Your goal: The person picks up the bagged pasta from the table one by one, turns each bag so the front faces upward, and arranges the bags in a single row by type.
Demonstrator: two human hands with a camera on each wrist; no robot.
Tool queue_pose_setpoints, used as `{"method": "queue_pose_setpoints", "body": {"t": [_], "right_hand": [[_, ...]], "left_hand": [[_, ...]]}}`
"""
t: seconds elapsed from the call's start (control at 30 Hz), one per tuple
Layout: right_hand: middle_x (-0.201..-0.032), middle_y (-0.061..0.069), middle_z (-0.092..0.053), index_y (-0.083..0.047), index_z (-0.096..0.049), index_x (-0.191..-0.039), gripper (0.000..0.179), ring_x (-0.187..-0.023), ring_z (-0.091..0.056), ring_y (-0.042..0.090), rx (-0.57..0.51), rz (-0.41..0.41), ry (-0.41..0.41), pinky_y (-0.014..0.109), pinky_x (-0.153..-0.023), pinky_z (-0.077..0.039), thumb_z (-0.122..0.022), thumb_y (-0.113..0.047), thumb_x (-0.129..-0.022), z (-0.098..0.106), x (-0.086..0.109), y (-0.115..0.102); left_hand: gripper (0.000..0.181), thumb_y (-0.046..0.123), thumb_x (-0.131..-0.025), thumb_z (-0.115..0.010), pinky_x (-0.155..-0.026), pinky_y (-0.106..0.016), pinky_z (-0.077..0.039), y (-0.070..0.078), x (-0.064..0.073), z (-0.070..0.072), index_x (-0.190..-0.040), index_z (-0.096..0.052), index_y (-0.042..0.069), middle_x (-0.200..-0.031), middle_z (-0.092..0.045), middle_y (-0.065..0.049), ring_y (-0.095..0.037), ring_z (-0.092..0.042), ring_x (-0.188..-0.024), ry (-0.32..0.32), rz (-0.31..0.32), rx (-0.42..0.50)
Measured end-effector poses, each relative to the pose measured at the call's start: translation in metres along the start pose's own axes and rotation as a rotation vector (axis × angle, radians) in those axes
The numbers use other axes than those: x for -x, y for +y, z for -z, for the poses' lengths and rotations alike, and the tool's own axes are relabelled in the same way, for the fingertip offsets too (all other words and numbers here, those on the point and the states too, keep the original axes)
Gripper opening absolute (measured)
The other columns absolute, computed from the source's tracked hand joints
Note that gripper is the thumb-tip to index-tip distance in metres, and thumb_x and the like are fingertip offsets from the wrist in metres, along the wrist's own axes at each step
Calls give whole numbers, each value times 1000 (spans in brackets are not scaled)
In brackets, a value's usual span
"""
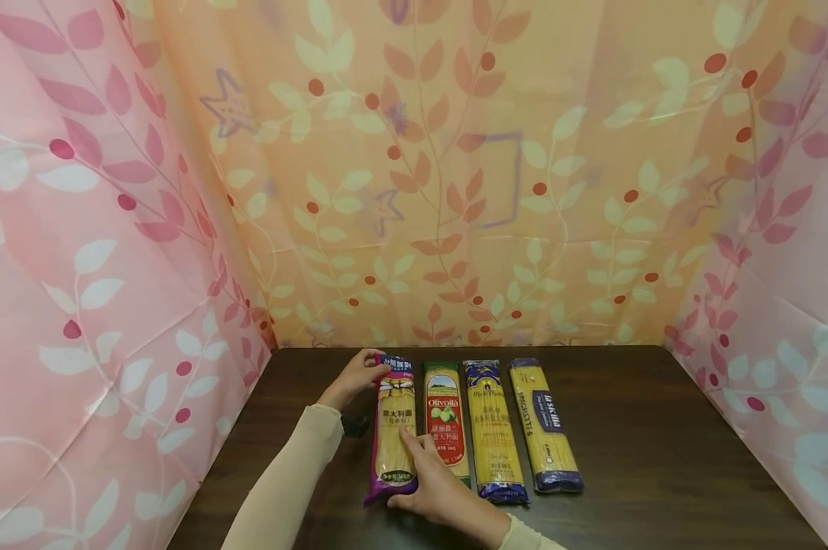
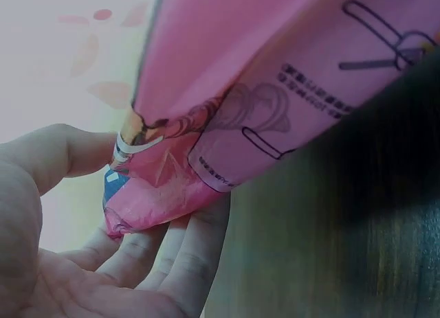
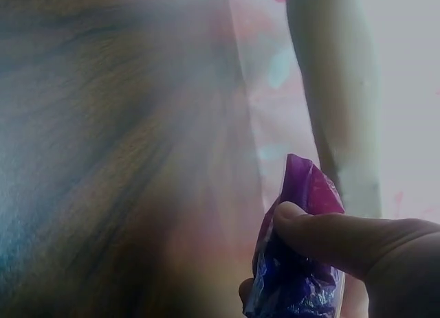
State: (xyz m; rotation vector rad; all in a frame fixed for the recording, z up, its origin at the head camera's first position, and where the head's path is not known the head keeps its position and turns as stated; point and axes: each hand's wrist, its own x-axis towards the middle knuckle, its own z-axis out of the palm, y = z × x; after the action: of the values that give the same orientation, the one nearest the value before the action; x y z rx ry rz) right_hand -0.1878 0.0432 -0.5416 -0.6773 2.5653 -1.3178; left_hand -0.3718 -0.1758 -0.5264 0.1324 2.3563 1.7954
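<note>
A purple-edged pack of spaghetti (image 1: 396,428) is at the left end of a row of pasta packs, in both hands. My left hand (image 1: 356,380) grips its blue top end; in the left wrist view the thumb lies on one side of the pink wrapper (image 2: 234,91) and the fingers beneath. Lower down, my right hand (image 1: 436,486) holds the pack near its purple bottom end. The right wrist view has the thumb across the shiny purple wrapper (image 3: 295,284), with a fingertip showing at the other side. Close to its right lies a red-labelled pasta pack (image 1: 445,412).
Further right lie a blue-ended pasta pack (image 1: 494,431) and a slightly slanted spaghetti pack (image 1: 546,428) with a dark blue label. All are on a dark wooden table (image 1: 648,443). Patterned curtains (image 1: 455,191) hang behind and at both sides.
</note>
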Motion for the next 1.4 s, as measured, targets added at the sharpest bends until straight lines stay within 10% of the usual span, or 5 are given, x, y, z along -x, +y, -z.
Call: {"method": "queue_pose_setpoints", "body": {"t": [0.77, 1.4], "right_hand": [[-127, 10, -48, -4, -31, -168, 117, -103, -57, 16, 80, -58, 9, 34, -89, -56, -100, -31, -77, -12, -20, 1], [-125, 12, -46, -2, -33, -167, 115, -94, -55, 15, 117, -90, -34, 31, -81, -56, -100, -28, -78, -15, -29, -1]], "left_hand": [[45, 15, -105, -66, -81, -35, -54, -19, -17, -2, -144, -52, -5, -129, -64, -25, -26, -64, -100, 2, 28, -97], [40, 9, -104, -69, -87, -44, -59, -22, -17, -3, -143, -63, -1, -132, -65, -27, -30, -68, -100, 36, -14, -229]]}}
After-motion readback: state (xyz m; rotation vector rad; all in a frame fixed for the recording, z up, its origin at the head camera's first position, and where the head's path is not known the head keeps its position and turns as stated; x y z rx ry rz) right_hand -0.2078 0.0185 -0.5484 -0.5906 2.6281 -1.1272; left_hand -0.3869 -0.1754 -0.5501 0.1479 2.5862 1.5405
